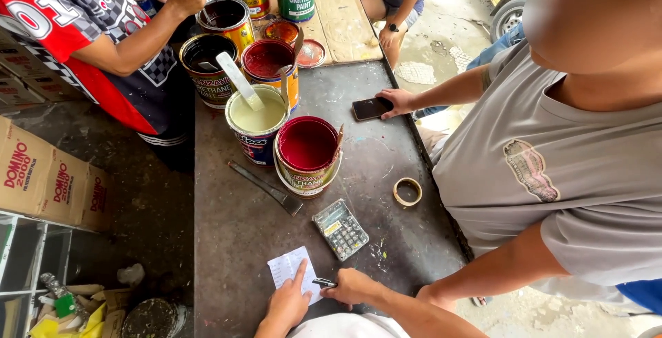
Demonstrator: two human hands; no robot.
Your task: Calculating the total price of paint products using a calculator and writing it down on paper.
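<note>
My left hand (286,303) rests on the near edge of the dark metal table (227,241), its index finger pointing onto a small white paper slip (288,265). Just to the right, my right hand (352,287) is closed on a dark pen (324,283) whose tip lies at the slip's edge. A grey calculator (340,228) lies a little beyond my right hand. Further up stand an open can of dark red paint (307,146) and an open can of pale cream paint (257,115) with a white stirring stick in it.
A flat metal scraper (267,188) lies left of the red can. A tape ring (407,191) is at the right edge. A person in a grey shirt touches a phone (371,108). Another, in red, stirs a can (224,15). Cardboard boxes (48,176) stand at the left.
</note>
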